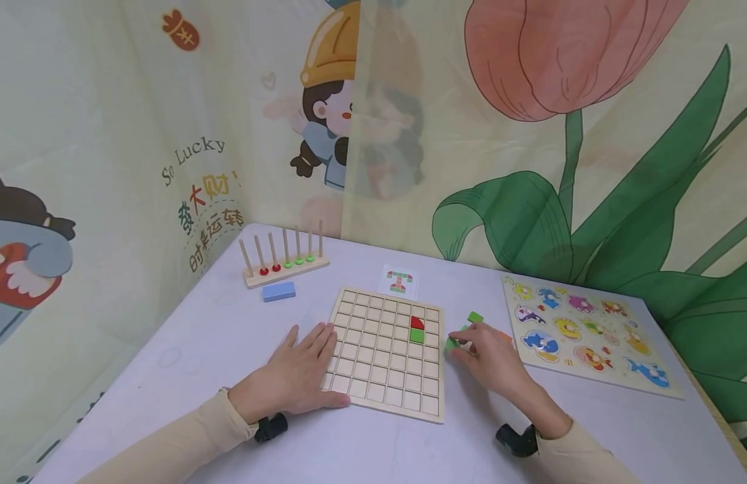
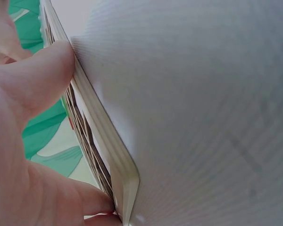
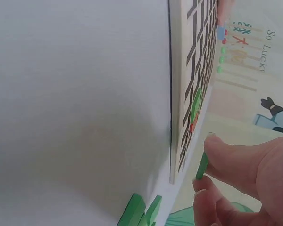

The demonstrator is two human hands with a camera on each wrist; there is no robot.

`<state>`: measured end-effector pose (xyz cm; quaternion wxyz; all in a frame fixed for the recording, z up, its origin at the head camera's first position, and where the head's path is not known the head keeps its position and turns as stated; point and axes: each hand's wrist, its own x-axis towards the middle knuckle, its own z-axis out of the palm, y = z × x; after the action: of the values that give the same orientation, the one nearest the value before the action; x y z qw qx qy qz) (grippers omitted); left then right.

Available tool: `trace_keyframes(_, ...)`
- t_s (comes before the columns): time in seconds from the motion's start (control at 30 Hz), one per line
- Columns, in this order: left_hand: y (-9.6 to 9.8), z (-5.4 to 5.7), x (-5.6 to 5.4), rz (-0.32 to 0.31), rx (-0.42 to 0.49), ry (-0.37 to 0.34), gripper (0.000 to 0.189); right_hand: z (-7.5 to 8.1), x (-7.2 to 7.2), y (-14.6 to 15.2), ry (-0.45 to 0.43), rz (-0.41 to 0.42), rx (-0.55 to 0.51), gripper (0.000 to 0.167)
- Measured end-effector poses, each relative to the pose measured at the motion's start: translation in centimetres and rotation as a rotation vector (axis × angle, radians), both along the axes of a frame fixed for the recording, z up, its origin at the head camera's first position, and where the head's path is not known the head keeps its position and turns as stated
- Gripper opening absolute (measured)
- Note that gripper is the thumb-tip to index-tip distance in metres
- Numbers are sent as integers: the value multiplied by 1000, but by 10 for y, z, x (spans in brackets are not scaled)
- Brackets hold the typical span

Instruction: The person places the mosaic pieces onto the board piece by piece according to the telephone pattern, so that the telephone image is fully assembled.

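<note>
A wooden grid board lies on the table with a red rounded tile and a green square tile in adjoining cells at its upper right. My left hand rests along the board's left side, fingers spread, thumb at the near edge; in the left wrist view the thumb lies against the rim. Just right of the board, my right hand pinches a small green tile between thumb and fingertip. Other green pieces lie on the table below that hand, partly cut off in the right wrist view.
Behind the board lies a pattern card. A wooden peg rack with red and green beads stands back left, a blue block before it. An animal puzzle board lies to the right. An orange piece shows beyond my right hand.
</note>
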<state>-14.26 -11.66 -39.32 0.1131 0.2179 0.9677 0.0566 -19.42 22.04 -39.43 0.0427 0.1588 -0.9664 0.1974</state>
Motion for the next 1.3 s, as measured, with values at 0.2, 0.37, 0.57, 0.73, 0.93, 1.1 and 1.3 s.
trace_keyframes(0.2,1,0,0,12,-11,-6,111,1,-14,-10,-34,29,-54,33)
trace_keyframes(0.37,1,-1,0,11,-20,-4,110,-1,-31,-22,-34,61,-106,34)
trace_keyframes(0.57,2,0,0,10,-8,-5,110,0,-50,-42,-29,145,-136,34)
trace_keyframes(0.73,3,1,0,10,-3,-15,109,-5,-63,-57,-75,179,-123,31)
trace_keyframes(0.93,3,0,0,7,-17,-13,109,-13,-72,-63,-117,193,-92,28)
trace_keyframes(1.1,3,0,1,12,-21,-21,109,-13,-75,-65,-129,189,-86,27)
trace_keyframes(1.3,2,1,1,17,-19,-15,110,-12,-76,-66,-167,164,-93,25)
